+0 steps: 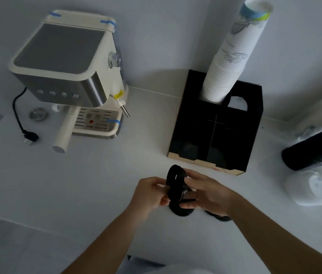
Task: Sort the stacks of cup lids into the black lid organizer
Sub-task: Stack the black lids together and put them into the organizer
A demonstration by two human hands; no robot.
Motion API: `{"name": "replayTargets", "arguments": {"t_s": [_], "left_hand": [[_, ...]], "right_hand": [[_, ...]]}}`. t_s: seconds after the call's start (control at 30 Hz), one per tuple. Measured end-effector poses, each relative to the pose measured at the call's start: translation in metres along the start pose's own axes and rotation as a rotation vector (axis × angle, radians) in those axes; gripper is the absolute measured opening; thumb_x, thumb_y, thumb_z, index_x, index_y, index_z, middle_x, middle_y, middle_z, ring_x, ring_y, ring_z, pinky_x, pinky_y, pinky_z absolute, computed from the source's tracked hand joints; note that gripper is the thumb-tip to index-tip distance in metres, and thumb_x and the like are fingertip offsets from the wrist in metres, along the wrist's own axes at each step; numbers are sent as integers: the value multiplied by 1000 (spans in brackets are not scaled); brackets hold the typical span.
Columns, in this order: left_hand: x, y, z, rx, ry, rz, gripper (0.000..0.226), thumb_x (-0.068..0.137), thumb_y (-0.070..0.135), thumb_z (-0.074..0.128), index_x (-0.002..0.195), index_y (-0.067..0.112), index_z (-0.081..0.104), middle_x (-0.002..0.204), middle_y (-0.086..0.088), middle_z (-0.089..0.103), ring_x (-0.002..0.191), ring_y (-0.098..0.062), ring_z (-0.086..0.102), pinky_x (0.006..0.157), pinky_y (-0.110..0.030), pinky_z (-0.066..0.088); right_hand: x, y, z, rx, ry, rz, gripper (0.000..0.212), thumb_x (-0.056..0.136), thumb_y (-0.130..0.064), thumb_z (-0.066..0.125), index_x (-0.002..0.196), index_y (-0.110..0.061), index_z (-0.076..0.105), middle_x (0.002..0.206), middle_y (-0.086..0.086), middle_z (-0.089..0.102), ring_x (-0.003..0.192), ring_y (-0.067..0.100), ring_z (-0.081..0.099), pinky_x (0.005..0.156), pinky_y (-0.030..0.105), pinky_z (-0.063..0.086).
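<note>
A: Status? A short stack of black round plastic cup lids (176, 184) is held on edge between both hands, above the white counter (100, 175), just near of the black box-shaped lid organizer (215, 125).

B: Grip confirmed. Left hand (150, 194) is closed on the stack's left face, thumb and fingertips pinched at the rim. Right hand (209, 192) is wrapped around the right end, fingers curled over it. More black lids (218, 216) are seen lying on the counter under the right wrist; count cannot be told.

A: Which slot is free?

B: The far-left slot is taken by the tall stack of white paper cups (233, 56). The near compartments are too dark to be read; contents cannot be told.

A: How should the insert be done?

B: The stack should be squared up first, rims aligned, with pressure kept on both end faces so no lid is fanned out. It should probably be turned to match the slot opening, then lowered straight in. Release is best done only once the stack is seated. The cream espresso machine (71, 76), far left, is well apart and is not judged a hazard.
</note>
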State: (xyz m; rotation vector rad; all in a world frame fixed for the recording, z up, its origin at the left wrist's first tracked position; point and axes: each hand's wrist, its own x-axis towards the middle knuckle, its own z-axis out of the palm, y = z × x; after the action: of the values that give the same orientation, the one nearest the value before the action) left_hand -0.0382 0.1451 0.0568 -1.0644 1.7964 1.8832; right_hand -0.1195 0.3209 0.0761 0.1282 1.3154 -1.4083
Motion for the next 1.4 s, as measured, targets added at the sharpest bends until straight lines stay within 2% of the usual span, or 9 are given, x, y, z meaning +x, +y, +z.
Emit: {"name": "replayTargets", "arguments": {"t_s": [0.23, 0.37, 0.5, 0.63, 0.8, 1.0, 1.2, 1.3, 1.4], "left_hand": [[-9, -5, 33, 32, -87, -1, 15, 81, 6, 73, 96, 6, 70, 73, -14, 72, 57, -21, 69, 61, -35, 61], [-14, -6, 40, 3, -106, -6, 17, 83, 6, 68, 98, 9, 74, 73, -12, 74, 61, -22, 69, 67, -39, 62], [-20, -10, 32, -24, -18, 65, 12, 88, 14, 66, 97, 9, 74, 75, -10, 76, 66, -20, 73, 60, -28, 57], [-32, -12, 26, 55, -49, 121, 15, 82, 16, 75, 96, 13, 73, 71, -10, 76, 64, -20, 72, 62, -26, 56], [-30, -30, 29, 307, 37, 154, 27, 71, 27, 84, 95, 21, 75, 76, 4, 75, 64, -3, 69, 59, -13, 53], [-25, -42, 30, 424, 117, 231, 40, 71, 28, 84, 108, 20, 73, 86, 12, 69, 71, 0, 67, 58, -3, 45], [-5, -42, 30, 424, 140, 239, 33, 76, 20, 80, 108, 19, 73, 80, 18, 63, 71, 2, 62, 56, -3, 43], [6, -42, 31, 425, 146, 254, 31, 78, 17, 77, 109, 14, 73, 81, 13, 66, 73, -3, 64, 62, -6, 44], [15, -46, 31, 491, 145, 267, 35, 80, 19, 75, 114, 13, 70, 97, 1, 71, 83, -13, 66, 72, -15, 46]], "right_hand": [[-18, 20, -25, 77, 1, -48, 85, 57, -33, 94, 133, -27, 57, 124, 17, 70, 115, 43, 65, 104, 57, 48], [-28, 24, -25, 11, 104, -86, 62, 74, -21, 83, 130, -26, 57, 123, 18, 69, 112, 43, 66, 100, 58, 50], [-35, 30, -18, -391, 292, -84, 57, 75, -20, 83, 123, -38, 58, 118, 1, 63, 101, 26, 70, 82, 41, 62], [-36, 47, -7, -900, 433, -154, 72, 64, -51, 80, 130, -41, 50, 119, -11, 60, 106, 13, 61, 93, 34, 55], [-33, 62, 9, -1111, 549, -139, 83, 72, -59, 72, 143, -32, 39, 134, -5, 50, 120, 20, 50, 99, 33, 46], [-21, 71, 22, -1076, 574, -100, 83, 80, -49, 70, 150, -22, 34, 141, 3, 44, 129, 25, 43, 104, 34, 40], [-12, 71, 22, -946, 621, -129, 73, 85, -26, 68, 150, -17, 37, 146, 6, 46, 132, 27, 45, 110, 36, 40], [-11, 72, 21, -881, 645, -162, 67, 86, -24, 68, 148, -17, 42, 141, 5, 52, 126, 24, 52, 106, 36, 45], [-11, 75, 21, -796, 639, -176, 66, 88, -23, 68, 148, -17, 43, 141, 3, 54, 125, 20, 53, 105, 36, 48]]}}
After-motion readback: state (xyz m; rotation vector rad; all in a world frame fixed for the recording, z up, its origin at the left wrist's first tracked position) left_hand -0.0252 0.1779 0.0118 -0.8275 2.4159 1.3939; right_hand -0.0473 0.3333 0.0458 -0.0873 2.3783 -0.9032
